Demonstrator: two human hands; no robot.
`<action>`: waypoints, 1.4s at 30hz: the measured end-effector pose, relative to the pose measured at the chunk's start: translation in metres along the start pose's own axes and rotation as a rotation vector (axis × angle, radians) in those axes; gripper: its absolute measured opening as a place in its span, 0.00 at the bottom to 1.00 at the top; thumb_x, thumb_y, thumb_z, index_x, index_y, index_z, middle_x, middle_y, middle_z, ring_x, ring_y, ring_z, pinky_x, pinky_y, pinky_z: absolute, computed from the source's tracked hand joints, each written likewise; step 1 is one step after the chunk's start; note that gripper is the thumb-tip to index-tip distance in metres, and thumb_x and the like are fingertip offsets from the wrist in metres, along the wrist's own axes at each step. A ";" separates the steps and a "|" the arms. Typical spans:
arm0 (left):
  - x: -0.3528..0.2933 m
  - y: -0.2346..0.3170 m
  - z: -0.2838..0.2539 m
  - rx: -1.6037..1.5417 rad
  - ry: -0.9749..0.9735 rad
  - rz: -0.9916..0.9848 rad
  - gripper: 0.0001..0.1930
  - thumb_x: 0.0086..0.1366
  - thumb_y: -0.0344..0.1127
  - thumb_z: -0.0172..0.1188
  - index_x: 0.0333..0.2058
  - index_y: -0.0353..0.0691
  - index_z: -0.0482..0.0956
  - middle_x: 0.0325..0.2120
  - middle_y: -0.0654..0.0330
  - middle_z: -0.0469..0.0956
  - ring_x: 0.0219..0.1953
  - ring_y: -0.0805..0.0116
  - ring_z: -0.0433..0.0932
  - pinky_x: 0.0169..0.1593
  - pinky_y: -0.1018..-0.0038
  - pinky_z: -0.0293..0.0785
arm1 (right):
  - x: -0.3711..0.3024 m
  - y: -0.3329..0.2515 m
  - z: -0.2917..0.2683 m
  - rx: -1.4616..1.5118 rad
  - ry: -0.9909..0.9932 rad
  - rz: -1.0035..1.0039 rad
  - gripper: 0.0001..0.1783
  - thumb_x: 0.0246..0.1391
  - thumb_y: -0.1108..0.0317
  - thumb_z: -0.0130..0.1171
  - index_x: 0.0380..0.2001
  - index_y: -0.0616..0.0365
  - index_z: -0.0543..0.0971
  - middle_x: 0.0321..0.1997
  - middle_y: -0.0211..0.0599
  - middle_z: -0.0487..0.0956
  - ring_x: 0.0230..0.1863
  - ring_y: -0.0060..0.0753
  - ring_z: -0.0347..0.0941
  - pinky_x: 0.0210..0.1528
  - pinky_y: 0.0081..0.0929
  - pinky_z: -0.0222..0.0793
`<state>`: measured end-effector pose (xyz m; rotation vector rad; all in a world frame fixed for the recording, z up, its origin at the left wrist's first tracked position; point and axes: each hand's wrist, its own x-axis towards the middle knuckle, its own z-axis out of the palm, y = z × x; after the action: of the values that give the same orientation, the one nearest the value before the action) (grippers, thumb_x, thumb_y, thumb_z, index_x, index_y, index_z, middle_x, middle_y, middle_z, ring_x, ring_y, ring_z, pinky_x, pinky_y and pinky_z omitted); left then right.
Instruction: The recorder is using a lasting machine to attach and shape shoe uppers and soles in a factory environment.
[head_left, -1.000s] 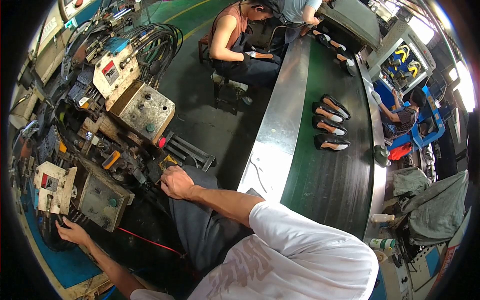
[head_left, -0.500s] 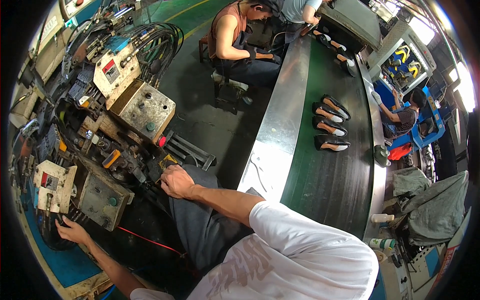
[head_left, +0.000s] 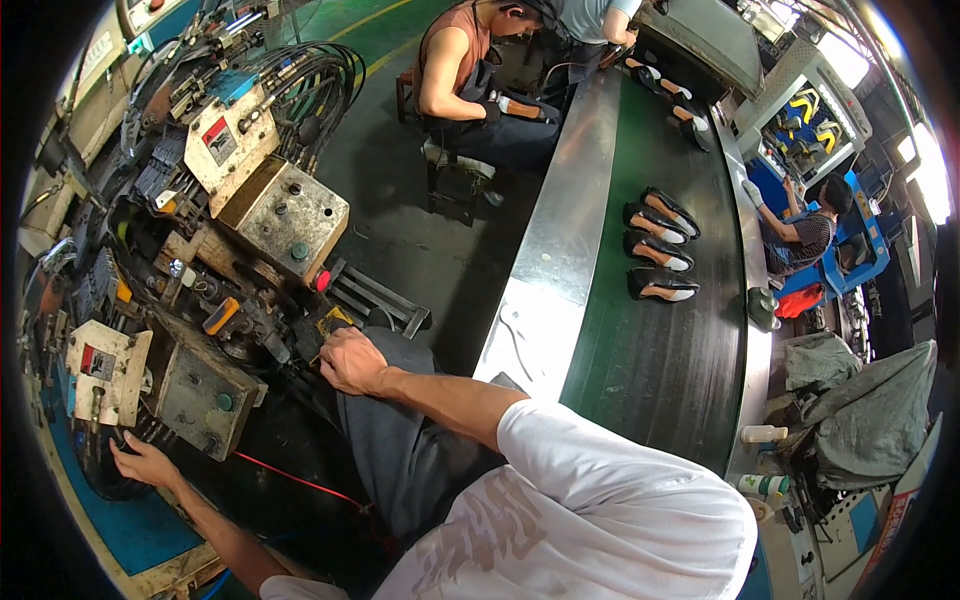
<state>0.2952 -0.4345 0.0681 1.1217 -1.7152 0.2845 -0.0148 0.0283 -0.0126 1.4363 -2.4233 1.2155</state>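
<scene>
At the lower left, my left hand (head_left: 147,464) has its thumb and fingers apart, with the fingertips by the black hoses (head_left: 97,462) under a cream machine plate. I see nothing held in it. My right hand (head_left: 352,362) is closed beside my knee, its fingers curled down by the machine's front edge and a yellow part (head_left: 333,319). What lies under those fingers is hidden. Between the hands sits a worn metal control box (head_left: 200,400) with a green button. A second such box (head_left: 290,228), with a green and a red button, stands farther off.
To my right runs a green conveyor belt (head_left: 610,365) with a metal edge, carrying several black shoes (head_left: 660,245). A seated co-worker (head_left: 455,75) holds a shoe beyond the machine. Another person (head_left: 800,235) works across the belt. A red cord (head_left: 300,480) crosses below my hands.
The co-worker's gloved hand has shifted, and a shoe with a pale inside now shows on their lap. My own hands have stayed in place.
</scene>
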 end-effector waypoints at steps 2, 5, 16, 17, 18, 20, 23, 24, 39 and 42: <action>0.000 0.002 -0.002 -0.010 -0.011 -0.012 0.29 0.80 0.60 0.58 0.70 0.50 0.76 0.63 0.45 0.74 0.64 0.43 0.75 0.60 0.50 0.77 | 0.000 -0.001 -0.001 0.003 -0.005 0.001 0.11 0.56 0.63 0.63 0.26 0.60 0.84 0.34 0.45 0.84 0.45 0.51 0.79 0.54 0.45 0.73; -0.002 0.008 -0.004 -0.015 -0.028 -0.042 0.29 0.80 0.58 0.59 0.71 0.49 0.75 0.63 0.44 0.73 0.64 0.42 0.74 0.62 0.50 0.76 | 0.001 -0.001 -0.002 -0.011 -0.030 0.016 0.11 0.56 0.63 0.63 0.27 0.60 0.85 0.34 0.46 0.84 0.45 0.51 0.79 0.54 0.45 0.73; -0.002 0.008 -0.004 0.000 -0.024 -0.035 0.30 0.81 0.60 0.57 0.71 0.50 0.74 0.64 0.45 0.72 0.64 0.42 0.74 0.61 0.48 0.77 | 0.001 -0.001 -0.001 -0.016 -0.006 0.004 0.11 0.55 0.63 0.64 0.26 0.60 0.85 0.34 0.46 0.84 0.45 0.51 0.79 0.53 0.46 0.73; -0.002 0.009 -0.002 -0.005 -0.031 -0.055 0.30 0.81 0.60 0.57 0.71 0.50 0.75 0.64 0.45 0.72 0.64 0.42 0.74 0.61 0.48 0.77 | 0.000 -0.001 -0.001 -0.016 -0.007 0.005 0.11 0.55 0.63 0.64 0.26 0.60 0.85 0.34 0.46 0.84 0.45 0.51 0.79 0.53 0.46 0.73; -0.003 0.008 -0.001 -0.007 -0.037 -0.076 0.30 0.80 0.59 0.58 0.71 0.49 0.75 0.64 0.46 0.73 0.65 0.42 0.74 0.61 0.49 0.76 | 0.000 -0.001 -0.001 -0.012 -0.007 0.009 0.11 0.54 0.63 0.64 0.26 0.60 0.85 0.33 0.46 0.84 0.45 0.51 0.79 0.53 0.46 0.73; -0.003 0.005 0.000 0.001 -0.036 -0.073 0.30 0.80 0.60 0.57 0.72 0.51 0.74 0.64 0.46 0.72 0.65 0.43 0.74 0.61 0.49 0.76 | 0.001 -0.001 -0.001 -0.008 -0.008 0.012 0.11 0.54 0.63 0.64 0.26 0.60 0.85 0.33 0.46 0.84 0.45 0.51 0.79 0.53 0.46 0.73; 0.002 -0.005 0.000 0.008 -0.010 -0.026 0.31 0.81 0.61 0.56 0.72 0.52 0.74 0.65 0.46 0.72 0.65 0.43 0.74 0.62 0.50 0.76 | 0.002 -0.003 0.001 -0.016 -0.017 0.005 0.11 0.55 0.63 0.64 0.26 0.60 0.85 0.33 0.45 0.84 0.45 0.51 0.79 0.52 0.46 0.73; 0.002 -0.004 0.001 0.002 0.011 0.015 0.30 0.81 0.61 0.56 0.72 0.52 0.74 0.65 0.46 0.72 0.65 0.43 0.74 0.62 0.50 0.76 | 0.002 -0.002 0.001 -0.014 -0.020 0.011 0.11 0.55 0.63 0.64 0.26 0.60 0.84 0.33 0.45 0.84 0.45 0.51 0.79 0.52 0.46 0.73; 0.001 0.005 -0.002 -0.009 -0.008 -0.036 0.30 0.79 0.60 0.60 0.70 0.49 0.77 0.63 0.45 0.74 0.65 0.43 0.73 0.62 0.49 0.75 | 0.001 -0.003 -0.005 -0.026 -0.029 0.018 0.11 0.56 0.65 0.63 0.29 0.61 0.85 0.35 0.45 0.84 0.46 0.50 0.79 0.55 0.43 0.73; 0.000 0.002 -0.003 -0.002 0.000 -0.027 0.30 0.79 0.60 0.60 0.70 0.49 0.77 0.62 0.45 0.74 0.65 0.42 0.74 0.62 0.48 0.76 | 0.001 -0.004 -0.005 -0.017 -0.020 0.015 0.10 0.56 0.65 0.63 0.28 0.62 0.85 0.34 0.46 0.84 0.46 0.50 0.79 0.54 0.44 0.73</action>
<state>0.2950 -0.4313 0.0697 1.1422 -1.6987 0.2656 -0.0137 0.0298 -0.0066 1.4358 -2.4555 1.1857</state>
